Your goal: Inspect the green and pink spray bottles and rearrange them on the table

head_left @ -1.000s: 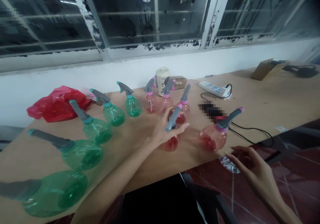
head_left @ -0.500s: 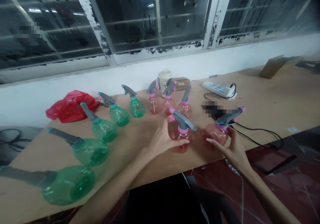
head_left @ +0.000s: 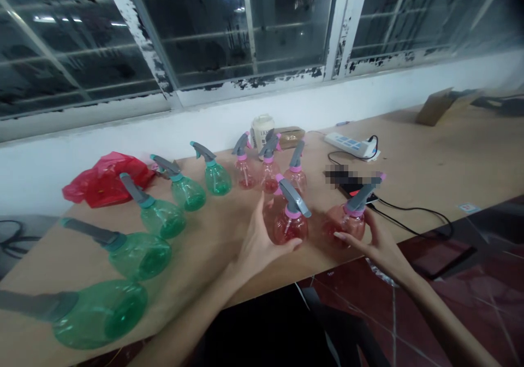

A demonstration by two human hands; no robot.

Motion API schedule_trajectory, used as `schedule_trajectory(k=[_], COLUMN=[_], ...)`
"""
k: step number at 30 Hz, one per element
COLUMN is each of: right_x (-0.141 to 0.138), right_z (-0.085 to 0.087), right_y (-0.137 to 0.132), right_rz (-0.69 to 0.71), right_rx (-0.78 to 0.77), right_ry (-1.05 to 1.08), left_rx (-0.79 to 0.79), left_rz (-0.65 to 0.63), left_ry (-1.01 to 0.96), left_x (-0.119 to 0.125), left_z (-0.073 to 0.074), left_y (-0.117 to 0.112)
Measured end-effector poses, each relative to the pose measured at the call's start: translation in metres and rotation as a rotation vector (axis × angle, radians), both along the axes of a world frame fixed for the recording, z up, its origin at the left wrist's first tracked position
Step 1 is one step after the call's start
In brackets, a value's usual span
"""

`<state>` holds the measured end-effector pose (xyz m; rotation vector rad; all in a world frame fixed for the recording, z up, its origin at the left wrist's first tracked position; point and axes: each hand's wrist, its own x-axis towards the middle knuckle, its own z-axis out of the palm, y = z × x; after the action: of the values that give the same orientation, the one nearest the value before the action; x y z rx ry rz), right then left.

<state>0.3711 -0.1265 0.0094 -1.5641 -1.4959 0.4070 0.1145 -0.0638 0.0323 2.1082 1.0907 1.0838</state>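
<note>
Near the table's front edge stands a pink spray bottle (head_left: 290,226) with a grey trigger head and pink collar. My left hand (head_left: 262,236) curves around its left side, thumb low by the base and fingers spread away from it. To its right, my right hand (head_left: 374,241) holds another pink spray bottle (head_left: 347,222), thumb in front and fingers behind its right side. That bottle leans a little, its base partly blurred. Behind them, three more pink spray bottles (head_left: 268,176) stand in a row.
Several green spray bottles (head_left: 162,214) line the table's left side. A red plastic bag (head_left: 108,179), a white cup (head_left: 262,127), a power strip (head_left: 352,144) and a dark device (head_left: 347,184) with cables lie farther back. An open cardboard box (head_left: 436,107) sits at far right.
My left hand's thumb has slid down from the front of its bottle toward the base, and its fingers have loosened. My right hand still holds its bottle. The view has shifted slightly.
</note>
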Motion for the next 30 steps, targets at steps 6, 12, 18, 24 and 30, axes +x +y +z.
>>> schedule_trajectory(k=[6, 12, 18, 24, 30], right_x=[0.005, 0.01, 0.008, 0.009, 0.011], right_z=[0.003, 0.0, -0.004, -0.001, 0.001], right_y=[-0.004, -0.009, -0.009, -0.011, -0.012], right_rz=[0.017, -0.018, -0.034, -0.041, -0.015], right_rx=[-0.03, -0.062, -0.065, -0.065, -0.063], right_ry=[0.006, -0.022, -0.029, -0.058, -0.095], left_rx=[0.056, 0.063, 0.103, 0.138, 0.17], left_rz=[0.14, 0.01, 0.099, 0.081, 0.02], left_ry=[0.126, 0.166, 0.211, 0.28, 0.24], left_x=[0.01, 0.019, 0.037, 0.055, 0.077], left_z=[-0.007, 0.002, 0.002, 0.003, -0.001], left_y=[-0.019, -0.014, -0.006, 0.012, 0.031])
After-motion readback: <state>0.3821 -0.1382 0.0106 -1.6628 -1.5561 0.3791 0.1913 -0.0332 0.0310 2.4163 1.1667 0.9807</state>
